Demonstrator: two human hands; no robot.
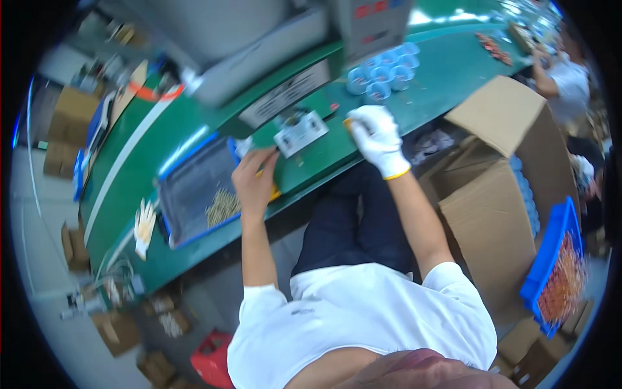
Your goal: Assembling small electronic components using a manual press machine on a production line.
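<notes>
Head view: the person sits at a green desk [311,162], both forearms reaching up toward a small grey fixture [299,131] under a larger machine [272,58]. The bare left hand [254,183] rests on the desk edge just left of the fixture, fingers [262,157] curled narrowly round something thin and yellow; what it is cannot be told. Beside this hand lies a blue tray [170,194] with a heap of small brass-coloured pins [222,206]. The gloved right hand [378,137] sits just right of the fixture, fingers closed on a small yellow-orange piece [348,122] at its tip. Beyond it stands a cluster of pale blue cups [387,72]. An open carton [499,194] stands to the right, and a blue bin [556,272] of orange parts beyond it.

As a judgement, the step in hand is loading the fixture: each hand appears to bring a part to it. The next move would call for fine alignment of both pieces at the fixture, with steady hands.
</notes>
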